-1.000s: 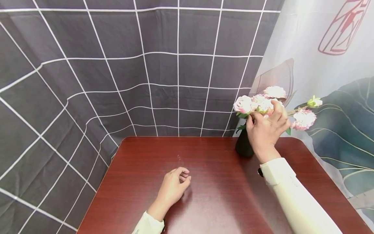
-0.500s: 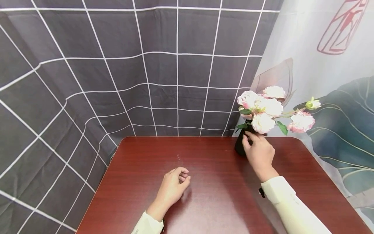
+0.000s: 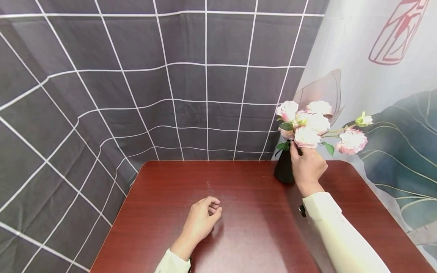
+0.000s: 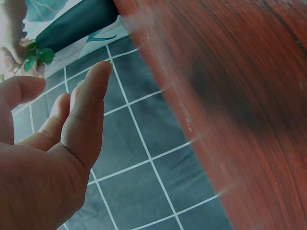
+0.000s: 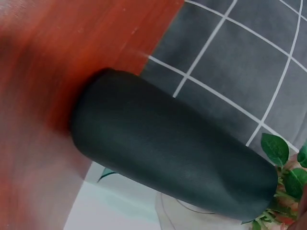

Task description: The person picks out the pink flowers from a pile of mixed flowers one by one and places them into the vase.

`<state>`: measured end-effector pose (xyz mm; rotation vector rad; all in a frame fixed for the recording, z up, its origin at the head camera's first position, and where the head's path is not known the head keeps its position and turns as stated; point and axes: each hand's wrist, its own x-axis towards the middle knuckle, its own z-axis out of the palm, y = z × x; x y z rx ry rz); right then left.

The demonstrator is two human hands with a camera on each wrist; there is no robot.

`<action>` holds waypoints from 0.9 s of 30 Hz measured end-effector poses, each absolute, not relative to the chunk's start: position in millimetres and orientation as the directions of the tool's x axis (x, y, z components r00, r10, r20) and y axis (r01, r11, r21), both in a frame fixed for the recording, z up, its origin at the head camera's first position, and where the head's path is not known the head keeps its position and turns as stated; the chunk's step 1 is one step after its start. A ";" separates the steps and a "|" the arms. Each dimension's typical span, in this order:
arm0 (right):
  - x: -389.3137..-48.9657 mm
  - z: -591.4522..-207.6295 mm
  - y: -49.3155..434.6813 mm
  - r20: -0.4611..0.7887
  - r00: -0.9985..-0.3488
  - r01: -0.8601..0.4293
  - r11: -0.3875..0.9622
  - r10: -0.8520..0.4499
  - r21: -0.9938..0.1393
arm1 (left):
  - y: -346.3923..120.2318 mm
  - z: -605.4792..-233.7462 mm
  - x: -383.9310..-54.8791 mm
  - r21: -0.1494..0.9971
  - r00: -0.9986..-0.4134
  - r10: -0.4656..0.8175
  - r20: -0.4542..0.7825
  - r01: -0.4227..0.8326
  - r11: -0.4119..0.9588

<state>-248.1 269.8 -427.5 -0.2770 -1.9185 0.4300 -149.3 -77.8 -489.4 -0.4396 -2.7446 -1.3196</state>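
A tall black vase (image 3: 284, 168) stands upright at the table's far right, holding a bunch of pale pink and white flowers (image 3: 307, 136). My right hand (image 3: 308, 167) is at the vase's mouth, fingers curled, and pinches a flower stem just under the blooms. In the right wrist view the vase (image 5: 172, 148) fills the middle, with green leaves (image 5: 276, 149) above its mouth; only a sliver of the fingers (image 5: 302, 213) shows. My left hand (image 3: 200, 219) stays low over the table, loosely curled around nothing. Its thumb and fingers are apart in the left wrist view.
The reddish-brown wooden table (image 3: 239, 197) has rounded far corners. Behind it hangs a dark grey cloth (image 3: 184, 83) with a white grid. A pale patterned curtain (image 3: 355, 76) hangs at the right, beside a side branch with a flower (image 3: 351, 141) and a bud (image 3: 363, 120).
My right hand came down from among the blooms to the vase's neck, then rose slightly to the stems, its fingers curling in. The left hand has not moved.
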 end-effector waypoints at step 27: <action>-258.7 -405.6 269.3 0.783 -0.458 0.096 0.899 0.421 -0.427 | -82.1 -491.3 -149.0 0.759 -0.960 0.225 0.168 0.272 0.592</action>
